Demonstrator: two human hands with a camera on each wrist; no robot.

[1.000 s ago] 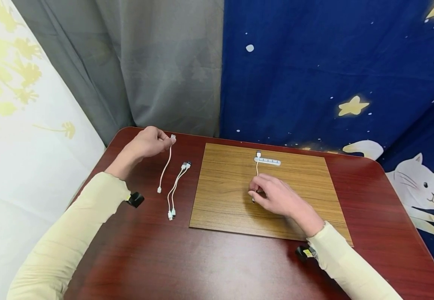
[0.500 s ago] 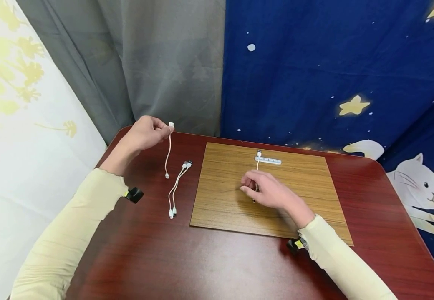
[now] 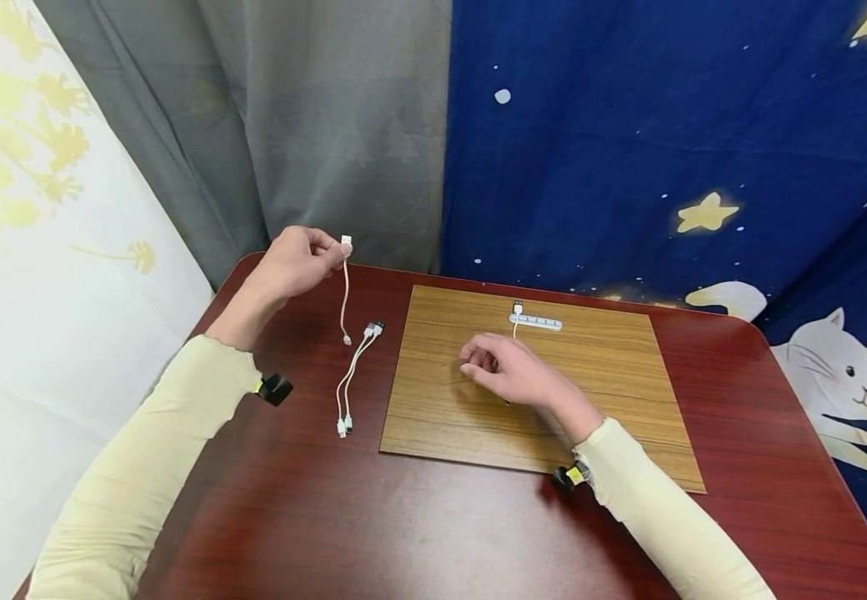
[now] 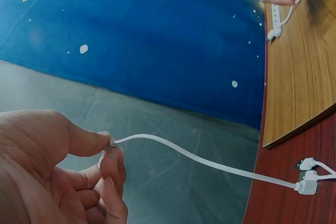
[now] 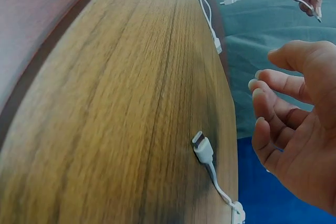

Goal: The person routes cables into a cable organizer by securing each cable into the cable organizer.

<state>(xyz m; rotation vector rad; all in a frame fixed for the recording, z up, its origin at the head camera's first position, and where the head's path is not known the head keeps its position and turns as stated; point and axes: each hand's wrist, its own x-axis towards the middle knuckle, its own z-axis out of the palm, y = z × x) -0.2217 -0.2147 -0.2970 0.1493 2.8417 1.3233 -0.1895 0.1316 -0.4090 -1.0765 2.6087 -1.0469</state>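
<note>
My left hand (image 3: 294,262) pinches a short white USB cable (image 3: 345,296) by one plug, above the table's back left edge. The rest of that cable hangs down, its other plug loose at the bottom. Over the wood-grain board (image 3: 433,400) hovers my right hand (image 3: 512,371), fingers loosely bent and holding nothing. Beneath it runs a second white charging cable (image 5: 203,152), partly hidden by the hand in the head view. That cable passes through the left end of a white cable clip strip (image 3: 542,322) on the board, its USB plug (image 3: 518,308) beyond the strip.
Two more white cables (image 3: 351,375) lie side by side on the red-brown table (image 3: 291,467), left of the board. Behind the table hang a grey curtain (image 3: 343,125) and a blue star-patterned curtain (image 3: 591,167).
My left hand has lifted its cable up and away from the table. My right hand has let go of the cable on the board and moved left.
</note>
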